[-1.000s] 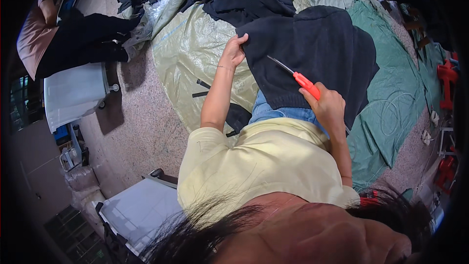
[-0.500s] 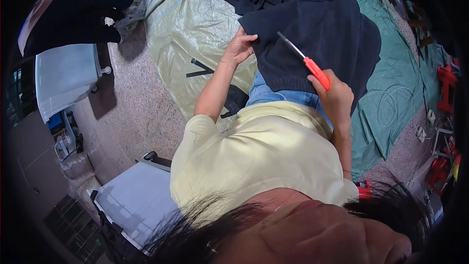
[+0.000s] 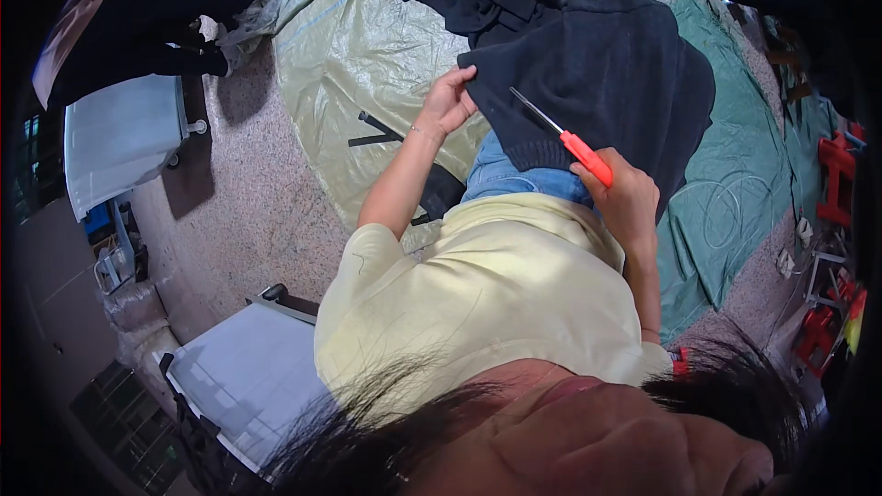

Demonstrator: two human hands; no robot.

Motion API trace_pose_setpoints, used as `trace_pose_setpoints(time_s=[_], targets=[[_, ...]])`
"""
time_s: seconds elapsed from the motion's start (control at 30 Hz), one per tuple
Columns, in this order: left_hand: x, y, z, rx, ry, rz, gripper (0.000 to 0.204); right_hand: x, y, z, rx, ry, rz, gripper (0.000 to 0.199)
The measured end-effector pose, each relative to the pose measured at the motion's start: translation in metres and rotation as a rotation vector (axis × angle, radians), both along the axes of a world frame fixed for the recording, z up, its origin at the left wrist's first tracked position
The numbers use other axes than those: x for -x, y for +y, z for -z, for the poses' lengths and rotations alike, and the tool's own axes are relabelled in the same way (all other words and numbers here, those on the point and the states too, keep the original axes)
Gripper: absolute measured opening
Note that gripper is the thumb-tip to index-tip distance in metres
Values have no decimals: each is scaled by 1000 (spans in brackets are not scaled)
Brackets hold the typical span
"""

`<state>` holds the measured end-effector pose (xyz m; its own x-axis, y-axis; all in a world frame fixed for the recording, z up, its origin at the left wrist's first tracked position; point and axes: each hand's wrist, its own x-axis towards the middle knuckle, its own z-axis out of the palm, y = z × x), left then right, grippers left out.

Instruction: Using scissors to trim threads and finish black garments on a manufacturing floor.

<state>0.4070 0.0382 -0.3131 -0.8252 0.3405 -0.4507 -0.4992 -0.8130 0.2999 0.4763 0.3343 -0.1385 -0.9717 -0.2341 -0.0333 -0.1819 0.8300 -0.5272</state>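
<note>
Orange-handled cutter [image 3: 562, 140] in right hand [image 3: 627, 199]

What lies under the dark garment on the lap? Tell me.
Under the dark garment, blue jeans show at its near edge, green sheeting beyond. The rest of the legs is covered.

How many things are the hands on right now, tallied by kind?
Dark garments: 1, the navy garment over the lap, its edge pinched by the left hand
Cutting tools: 1, the orange-handled scissors gripped in the right hand, blades over the cloth
Total: 2
</note>
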Motion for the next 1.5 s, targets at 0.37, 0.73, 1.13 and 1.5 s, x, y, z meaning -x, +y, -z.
trace_pose_setpoints(time_s=[0.37, 0.73, 1.13, 1.5], targets=[[-6, 17, -42, 201, 310, 50, 66, 6, -7, -10, -21, -84, -11, 36], [10, -1, -23, 285, 233, -27, 68, -5, 12, -15, -75, -46, -30, 38], [-25, 61, -28, 192, 29, 321, 42, 6, 42, -5, 169, 10, 362, 32], [17, 47, -226, 491, 722, -293, 18, -11, 120, -11, 221, 398, 893, 31]])
